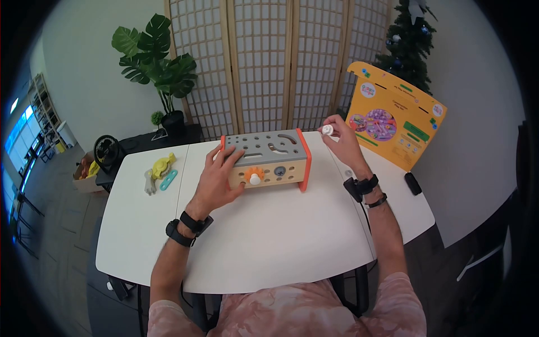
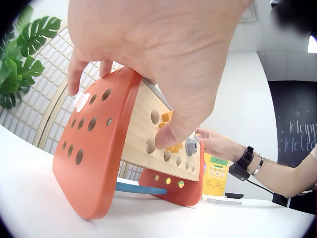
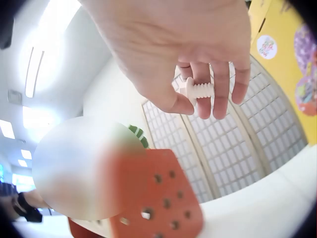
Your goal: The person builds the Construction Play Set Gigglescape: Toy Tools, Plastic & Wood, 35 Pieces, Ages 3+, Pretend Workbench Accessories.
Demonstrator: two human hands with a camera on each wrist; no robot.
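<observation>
A toy workbench [image 1: 264, 150] with a grey slotted top, light wood front and orange-red end panels [image 2: 94, 144] stands on the white table. My left hand [image 1: 220, 173] grips its left end, thumb [image 2: 171, 136] on the wooden front and fingers over the top and end panel. A white screw head [image 2: 81, 101] sits in that panel, close to a fingertip. On the front are an orange gear [image 1: 254, 173] with a white screw in its middle and a grey bolt [image 1: 279, 171]. Past the right end, my right hand [image 1: 343, 140] pinches a white toy screw [image 3: 198, 90] with a ridged shaft.
Yellow pieces [image 1: 163, 165], a grey piece [image 1: 150, 182] and a teal piece [image 1: 168, 180] lie on the table's left. A yellow-orange box [image 1: 396, 118] stands at the back right, with a black object [image 1: 413, 183] near it. A blue bar [image 2: 141, 188] shows under the workbench.
</observation>
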